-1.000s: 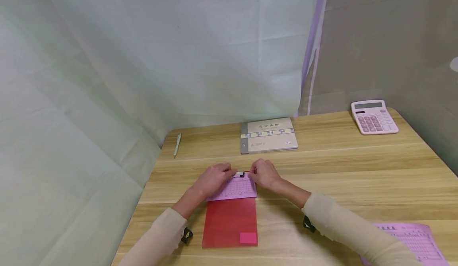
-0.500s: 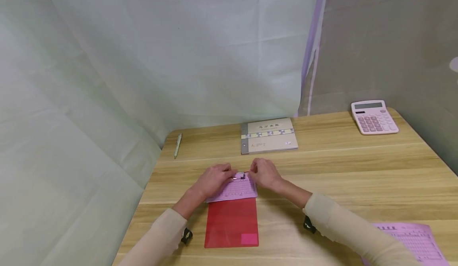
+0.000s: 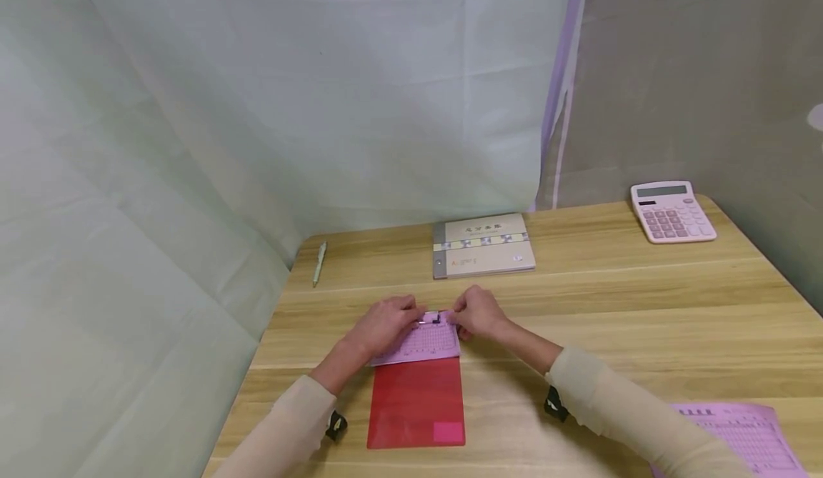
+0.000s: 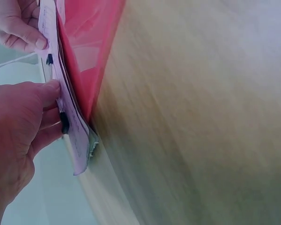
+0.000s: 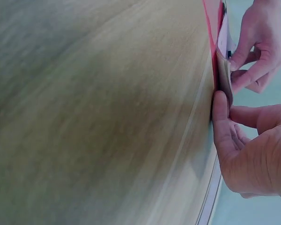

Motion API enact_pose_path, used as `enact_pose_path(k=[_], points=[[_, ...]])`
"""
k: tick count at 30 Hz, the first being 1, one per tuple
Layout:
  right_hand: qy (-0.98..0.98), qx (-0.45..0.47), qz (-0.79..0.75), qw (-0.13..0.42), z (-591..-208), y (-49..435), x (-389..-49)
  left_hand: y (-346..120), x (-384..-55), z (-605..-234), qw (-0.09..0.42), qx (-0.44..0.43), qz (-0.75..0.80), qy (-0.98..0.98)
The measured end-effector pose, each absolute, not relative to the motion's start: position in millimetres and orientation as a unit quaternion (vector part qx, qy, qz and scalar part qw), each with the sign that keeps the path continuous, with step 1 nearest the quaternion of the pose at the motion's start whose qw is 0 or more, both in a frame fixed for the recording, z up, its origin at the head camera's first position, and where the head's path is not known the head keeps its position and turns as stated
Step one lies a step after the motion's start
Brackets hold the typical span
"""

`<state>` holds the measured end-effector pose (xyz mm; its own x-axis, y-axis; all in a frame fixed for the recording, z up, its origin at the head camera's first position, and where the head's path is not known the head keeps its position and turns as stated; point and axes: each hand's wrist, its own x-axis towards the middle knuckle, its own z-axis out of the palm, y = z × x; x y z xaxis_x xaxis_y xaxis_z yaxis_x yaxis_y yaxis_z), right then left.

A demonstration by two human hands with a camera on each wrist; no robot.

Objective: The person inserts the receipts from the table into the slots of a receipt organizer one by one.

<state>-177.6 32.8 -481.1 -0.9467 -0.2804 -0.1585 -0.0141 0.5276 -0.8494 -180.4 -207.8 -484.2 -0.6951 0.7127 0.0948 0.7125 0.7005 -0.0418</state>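
Note:
A stack of pink printed slips (image 3: 424, 342) lies across the upper part of a translucent red folder (image 3: 411, 403) with a bright pink label. Along the stack's top edge runs a metal fastener with black end pieces (image 4: 63, 123). My left hand (image 3: 384, 326) pinches the top of the stack at the fastener, its thumb in front and other fingers behind. At the top right corner, my right hand (image 3: 479, 315) pinches the slips between thumb and forefinger, as the right wrist view shows. The stack's edge is slightly lifted and bent there. The fastener's left end is hidden under my left fingers in the head view.
Another pink printed sheet (image 3: 749, 435) lies at the table's front right, partly under my right sleeve. A ledger book (image 3: 484, 245) sits behind the hands. A pen (image 3: 318, 264) lies back left, and a calculator (image 3: 672, 211) stands back right. Curtains hang behind the wooden table (image 3: 617, 299).
The red folder has shifted slightly right at its lower end. The slips' lower left corner has swung a little left and down. Both hands keep their grip near the fastener, with little movement.

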Motion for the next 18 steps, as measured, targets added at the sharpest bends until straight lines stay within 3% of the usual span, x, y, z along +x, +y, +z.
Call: enact_pose_path(k=[18], points=[[0.831, -0.044, -0.529, 0.168, -481.7, 34.4, -177.0, -208.4, -181.1, -482.6, 0.032, -0.367, -0.038, -0.929]])
